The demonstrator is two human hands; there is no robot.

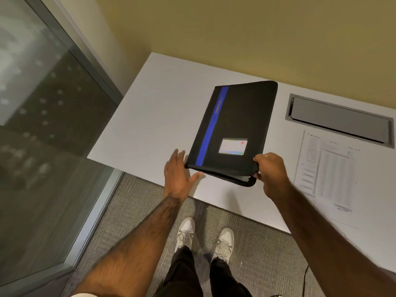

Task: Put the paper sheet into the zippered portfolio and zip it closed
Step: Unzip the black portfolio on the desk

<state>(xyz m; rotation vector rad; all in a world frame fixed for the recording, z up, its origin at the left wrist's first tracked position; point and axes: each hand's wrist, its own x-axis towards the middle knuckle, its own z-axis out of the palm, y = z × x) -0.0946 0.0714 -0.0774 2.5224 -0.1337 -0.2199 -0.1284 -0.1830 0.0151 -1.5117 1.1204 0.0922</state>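
White desk (154, 108) against tan wall, black portfolio (240, 116) long axis running away from the hands, blue stripe reading "PORTFOL…", right hand (272, 174) pinching its near corner, left hand (177, 172) spread flat beside it, paper sheet (327, 168) right of the right hand

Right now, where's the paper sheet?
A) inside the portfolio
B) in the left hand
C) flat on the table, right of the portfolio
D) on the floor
C: the paper sheet lies flat on the table, right of the portfolio, untouched by either hand.
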